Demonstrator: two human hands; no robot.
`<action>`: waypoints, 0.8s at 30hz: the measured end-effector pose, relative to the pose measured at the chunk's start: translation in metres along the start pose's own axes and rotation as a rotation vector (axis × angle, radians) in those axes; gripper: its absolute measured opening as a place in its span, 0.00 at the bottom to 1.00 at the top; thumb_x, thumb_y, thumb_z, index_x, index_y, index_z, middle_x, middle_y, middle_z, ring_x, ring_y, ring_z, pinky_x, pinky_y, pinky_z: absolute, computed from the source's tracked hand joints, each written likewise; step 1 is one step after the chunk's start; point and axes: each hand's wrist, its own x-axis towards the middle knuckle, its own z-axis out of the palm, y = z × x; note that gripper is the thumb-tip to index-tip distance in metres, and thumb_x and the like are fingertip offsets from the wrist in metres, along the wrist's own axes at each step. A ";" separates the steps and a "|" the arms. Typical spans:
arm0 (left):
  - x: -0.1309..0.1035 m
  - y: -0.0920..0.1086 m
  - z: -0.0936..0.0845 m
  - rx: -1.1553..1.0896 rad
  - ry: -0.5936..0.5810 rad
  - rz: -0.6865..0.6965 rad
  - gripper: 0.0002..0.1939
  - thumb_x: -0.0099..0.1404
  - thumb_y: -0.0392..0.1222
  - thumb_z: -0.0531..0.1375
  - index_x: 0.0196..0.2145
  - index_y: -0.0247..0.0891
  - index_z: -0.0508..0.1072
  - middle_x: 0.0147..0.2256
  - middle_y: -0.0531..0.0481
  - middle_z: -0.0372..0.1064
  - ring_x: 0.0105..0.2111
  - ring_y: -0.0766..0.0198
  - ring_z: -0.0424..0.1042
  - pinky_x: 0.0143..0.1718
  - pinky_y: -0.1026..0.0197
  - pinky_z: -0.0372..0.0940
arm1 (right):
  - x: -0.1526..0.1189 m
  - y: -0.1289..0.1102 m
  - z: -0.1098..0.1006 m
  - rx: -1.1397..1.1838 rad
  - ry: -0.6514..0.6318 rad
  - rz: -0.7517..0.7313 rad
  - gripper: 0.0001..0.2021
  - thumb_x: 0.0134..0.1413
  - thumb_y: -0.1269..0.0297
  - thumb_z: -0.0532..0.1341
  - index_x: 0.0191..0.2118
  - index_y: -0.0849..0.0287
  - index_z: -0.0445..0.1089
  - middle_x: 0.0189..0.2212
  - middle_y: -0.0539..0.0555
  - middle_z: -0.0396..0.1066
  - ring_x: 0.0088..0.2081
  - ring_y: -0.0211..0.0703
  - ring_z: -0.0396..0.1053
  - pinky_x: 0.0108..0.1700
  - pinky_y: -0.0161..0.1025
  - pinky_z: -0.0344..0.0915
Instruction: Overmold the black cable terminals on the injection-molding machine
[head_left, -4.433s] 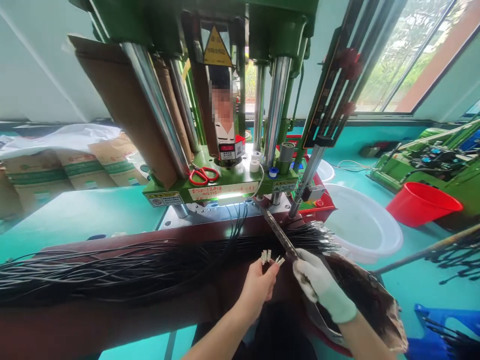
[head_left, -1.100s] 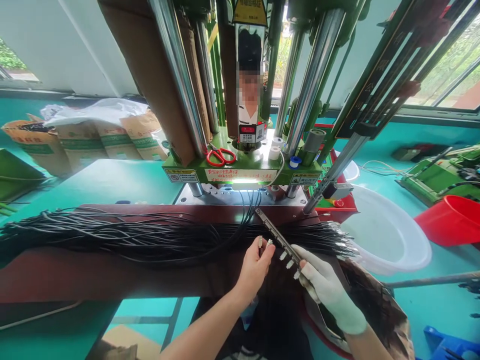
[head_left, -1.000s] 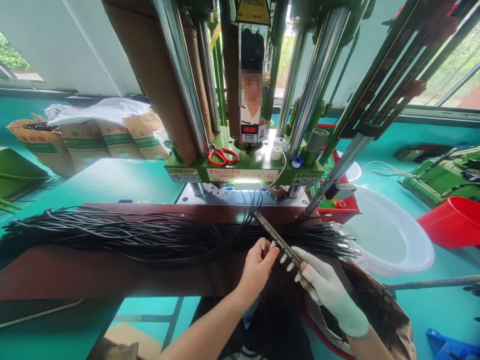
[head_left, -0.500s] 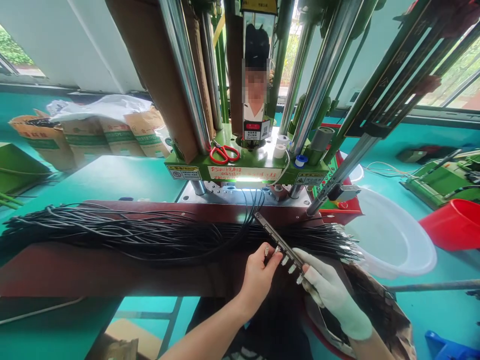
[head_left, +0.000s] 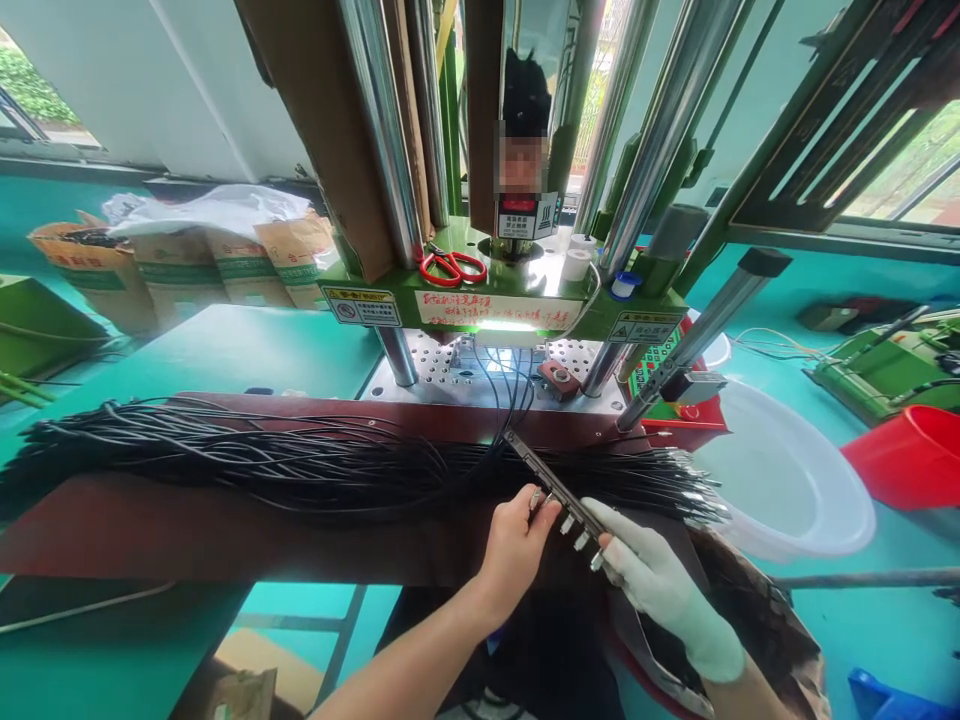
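My right hand [head_left: 664, 585], in a white glove with bare fingertips, is closed around the lower end of a narrow dark metal bar [head_left: 541, 470]. The bar slants up to the left, and several small silver metal connectors [head_left: 580, 541] stick out along its lower side. My bare left hand [head_left: 517, 545] pinches one connector at the bar's middle between thumb and forefinger. Another small metal piece [head_left: 535, 498] shows at its curled forefinger. Behind the bar's far tip, black cables [head_left: 511, 385] run into the press. A thick bundle of black cables [head_left: 270, 455] lies across the brown bench [head_left: 300, 545].
The green press platen [head_left: 450, 310] bears red-handled scissors [head_left: 452, 267] and tape rolls. Below it is a perforated metal plate [head_left: 420, 365]. At right stand a white tub [head_left: 795, 480], a red bucket [head_left: 907, 455] and a red control box [head_left: 694, 415]. Paper sacks [head_left: 184, 262] stand at back left.
The green platen has risen, and more of the perforated plate and the cables under it shows. Both hands stay almost in place, with the bar shifted slightly.
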 end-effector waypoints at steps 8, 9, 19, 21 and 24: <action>0.005 0.008 -0.012 -0.344 0.068 -0.166 0.15 0.59 0.53 0.52 0.26 0.37 0.61 0.16 0.60 0.52 0.14 0.74 0.53 0.14 0.69 0.48 | -0.002 -0.008 0.005 0.275 0.143 0.097 0.30 0.51 0.51 0.56 0.55 0.67 0.58 0.21 0.52 0.61 0.18 0.30 0.49 0.15 0.30 0.43; 0.006 0.008 -0.014 -0.351 0.066 -0.175 0.15 0.59 0.53 0.52 0.26 0.37 0.62 0.15 0.61 0.52 0.12 0.74 0.51 0.14 0.69 0.47 | -0.002 -0.012 0.005 0.279 0.141 0.115 0.30 0.52 0.51 0.56 0.55 0.67 0.58 0.21 0.51 0.61 0.17 0.28 0.47 0.15 0.30 0.40; 0.011 0.004 -0.021 -0.248 -0.124 -0.255 0.14 0.56 0.48 0.56 0.19 0.36 0.62 0.09 0.61 0.50 0.09 0.75 0.49 0.12 0.69 0.44 | -0.002 -0.020 0.002 0.279 0.027 0.112 0.26 0.51 0.52 0.57 0.53 0.64 0.63 0.21 0.50 0.58 0.21 0.32 0.49 0.21 0.33 0.44; 0.011 0.003 -0.021 -0.241 -0.132 -0.269 0.14 0.55 0.47 0.55 0.19 0.36 0.62 0.09 0.61 0.50 0.08 0.75 0.49 0.12 0.69 0.44 | -0.002 -0.011 0.001 0.316 0.013 0.102 0.25 0.51 0.52 0.58 0.52 0.61 0.63 0.23 0.51 0.60 0.22 0.32 0.50 0.22 0.33 0.45; 0.011 0.004 -0.022 -0.247 -0.117 -0.278 0.14 0.55 0.47 0.55 0.19 0.36 0.62 0.08 0.62 0.50 0.08 0.75 0.49 0.12 0.69 0.43 | 0.000 0.001 -0.001 0.348 0.011 0.104 0.24 0.51 0.54 0.58 0.52 0.59 0.63 0.23 0.51 0.60 0.22 0.31 0.50 0.22 0.32 0.45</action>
